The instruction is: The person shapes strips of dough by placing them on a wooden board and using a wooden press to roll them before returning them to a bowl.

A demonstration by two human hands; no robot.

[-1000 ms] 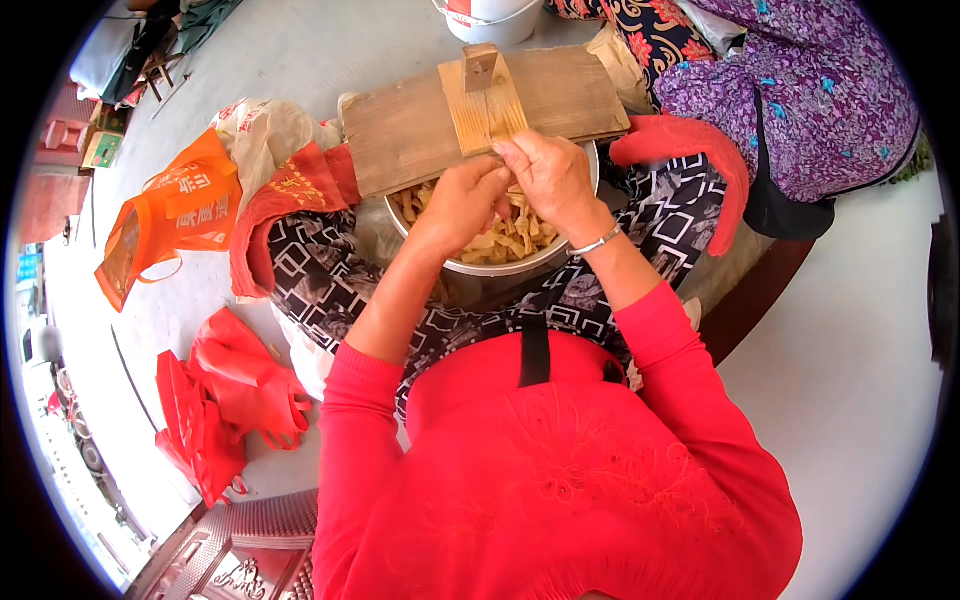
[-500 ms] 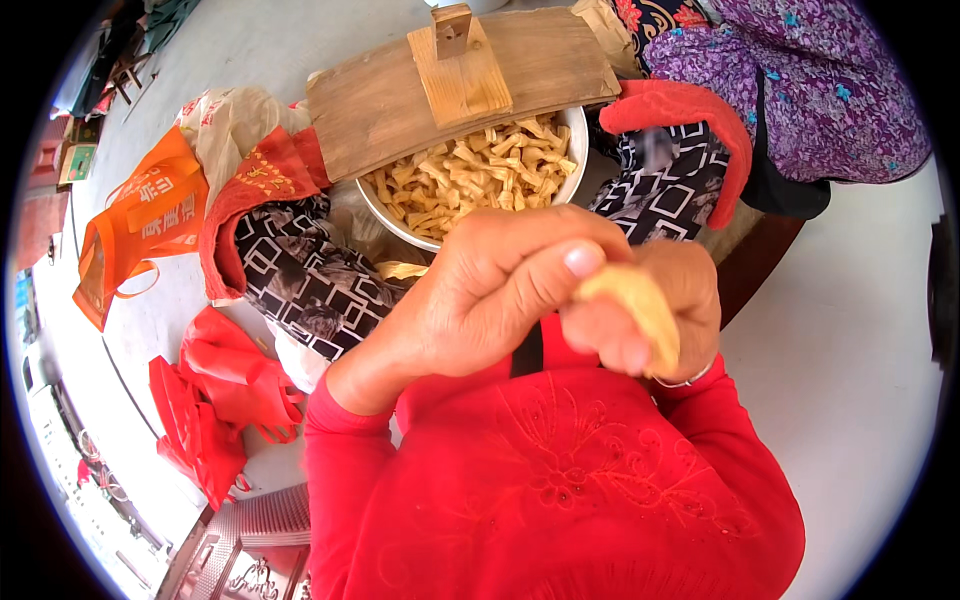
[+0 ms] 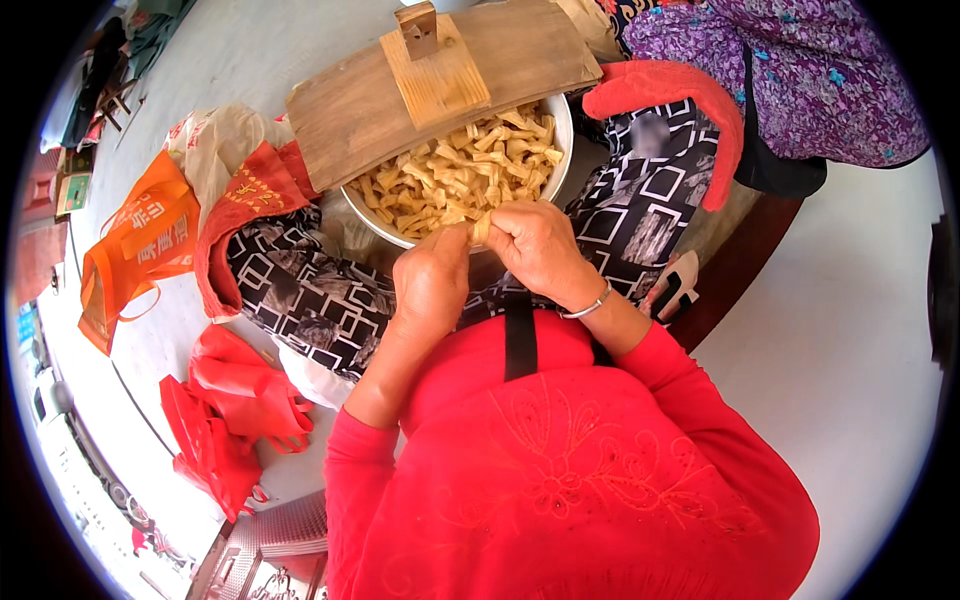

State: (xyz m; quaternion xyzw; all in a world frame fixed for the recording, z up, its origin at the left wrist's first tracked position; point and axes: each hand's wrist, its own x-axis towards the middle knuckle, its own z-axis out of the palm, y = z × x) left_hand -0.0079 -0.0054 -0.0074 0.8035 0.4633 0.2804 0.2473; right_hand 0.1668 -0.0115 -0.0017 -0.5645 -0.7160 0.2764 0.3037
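Observation:
My left hand (image 3: pixel 432 278) and my right hand (image 3: pixel 542 248) meet at the near rim of a large white basin (image 3: pixel 566 140). Pinched between the fingers of both is a short yellow strip of tofu skin (image 3: pixel 482 230), mostly covered by the fingers. A bracelet circles my right wrist. In the basin lies a heap of knotted yellow tofu-skin pieces (image 3: pixel 465 170). A wooden board (image 3: pixel 345 125) with a small upright block (image 3: pixel 418 32) rests across the basin's far side.
Orange bag (image 3: pixel 150 235) and red bags (image 3: pixel 235 380) lie on the floor to the left. Red cloths (image 3: pixel 715 110) cover my knees on both sides of the basin. At the upper right sits another person in purple patterned clothes (image 3: pixel 800 80).
Both hands have moved away from my chest, toward the basin. The yellow strip, earlier curved and hanging from the right hand, is now held short between both hands.

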